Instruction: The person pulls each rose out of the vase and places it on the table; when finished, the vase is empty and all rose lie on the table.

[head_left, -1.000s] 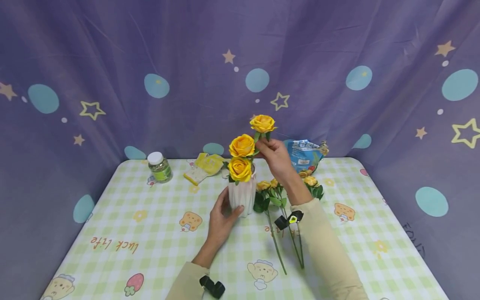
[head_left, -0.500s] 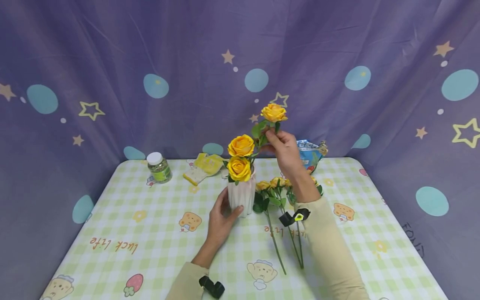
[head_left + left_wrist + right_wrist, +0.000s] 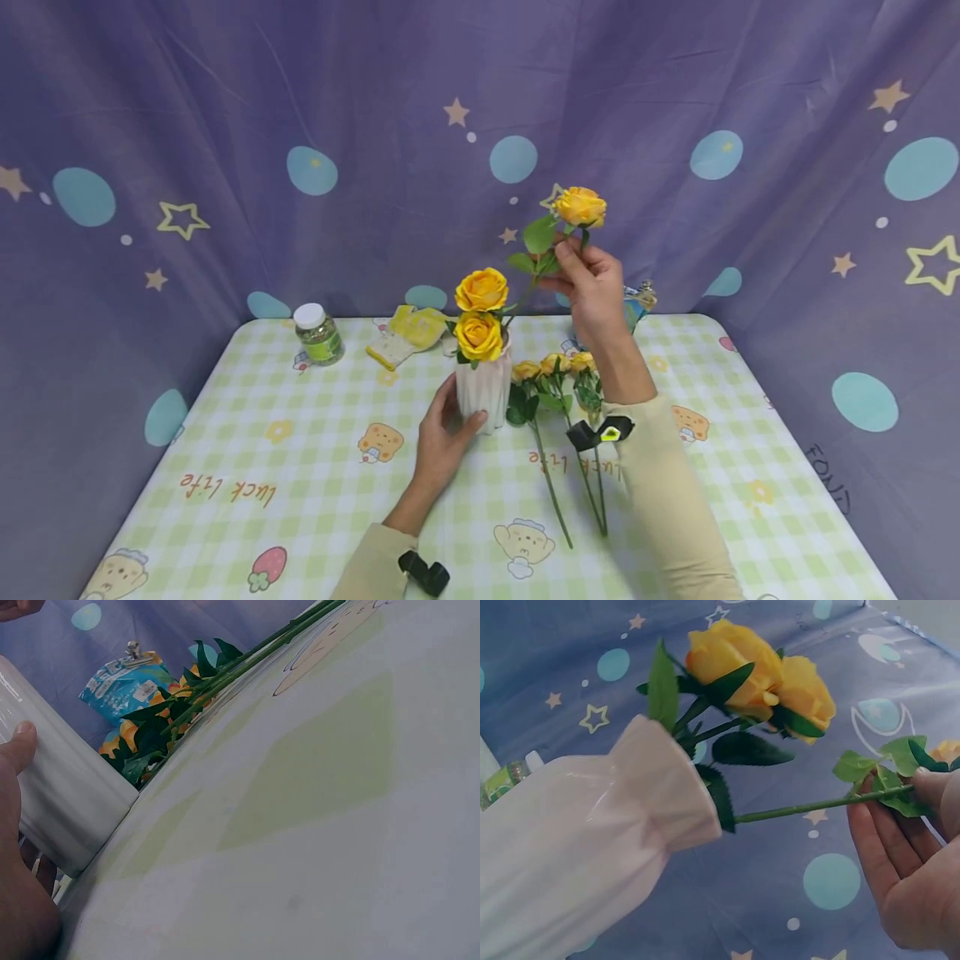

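Note:
A white fluted vase [image 3: 483, 396] stands on the table, two yellow roses [image 3: 481, 312] in it. My left hand [image 3: 444, 437] holds the vase low down, thumb across its front, as the left wrist view also shows. Up to the right, my right hand [image 3: 596, 287] pinches the stem of another yellow rose [image 3: 581, 207] just below the bloom, among its leaves. That rose leans right, and in the right wrist view its green stem [image 3: 802, 808] runs down into the vase mouth [image 3: 686, 787].
Several yellow roses [image 3: 557, 364] lie right of the vase, stems toward me. Behind my right arm is a clipped blue bag [image 3: 129, 686]. A white-lidded jar [image 3: 318, 333] and yellow-white gloves [image 3: 408, 333] sit at the back left of the checked tablecloth [image 3: 315, 517].
My right hand has moved up and to the right, tilting the rose away from the other two and showing more of its stem. The left hand and vase have stayed put.

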`<state>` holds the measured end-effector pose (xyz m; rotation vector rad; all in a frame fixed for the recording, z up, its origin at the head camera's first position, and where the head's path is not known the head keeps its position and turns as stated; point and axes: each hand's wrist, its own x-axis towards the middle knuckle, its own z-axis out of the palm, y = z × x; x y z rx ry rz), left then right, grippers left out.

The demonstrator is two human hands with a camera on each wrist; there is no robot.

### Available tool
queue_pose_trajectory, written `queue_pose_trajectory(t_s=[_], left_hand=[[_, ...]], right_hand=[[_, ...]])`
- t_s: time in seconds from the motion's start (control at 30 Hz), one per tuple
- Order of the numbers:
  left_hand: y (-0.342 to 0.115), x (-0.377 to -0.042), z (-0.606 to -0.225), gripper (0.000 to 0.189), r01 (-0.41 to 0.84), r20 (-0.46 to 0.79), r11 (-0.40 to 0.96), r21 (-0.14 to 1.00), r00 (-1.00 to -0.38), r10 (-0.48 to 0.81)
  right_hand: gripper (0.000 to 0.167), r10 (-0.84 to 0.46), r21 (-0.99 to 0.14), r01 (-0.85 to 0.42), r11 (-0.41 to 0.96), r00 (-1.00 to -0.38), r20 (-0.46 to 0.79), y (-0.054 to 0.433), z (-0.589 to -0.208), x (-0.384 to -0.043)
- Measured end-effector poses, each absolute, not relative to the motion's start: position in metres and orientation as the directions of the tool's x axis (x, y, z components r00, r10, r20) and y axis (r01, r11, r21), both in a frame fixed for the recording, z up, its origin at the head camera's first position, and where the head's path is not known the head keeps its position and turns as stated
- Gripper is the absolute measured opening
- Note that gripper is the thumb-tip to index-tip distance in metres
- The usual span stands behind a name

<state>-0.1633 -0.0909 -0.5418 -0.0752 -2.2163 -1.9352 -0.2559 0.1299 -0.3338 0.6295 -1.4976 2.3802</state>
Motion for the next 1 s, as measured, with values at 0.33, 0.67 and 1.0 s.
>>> queue_pose_trajectory(t_s=[0.33, 0.67, 1.0], left_hand=[[-0.091, -0.164, -0.542, 0.082, 0.167, 0.181, 0.143, 0.976, -0.979, -0.092], [-0.091, -0.164, -0.543, 0.082, 0.152, 0.168, 0.156, 0.976, -0.981, -0.094], [-0.092, -0.164, -0.542, 0.082, 0.147, 0.163, 0.162, 0.976, -0.982, -0.093]], right_hand=[[0.024, 0.111, -0.761, -0.459, -0.458, -0.879, 0.463, 0.142, -0.316, -0.251], [0.015, 0.194, -0.708, -0.531, -0.465, -0.842, 0.504, 0.155, -0.308, -0.252], [0.021, 0.272, -0.665, -0.553, -0.502, -0.831, 0.486, 0.164, -0.301, -0.253]])
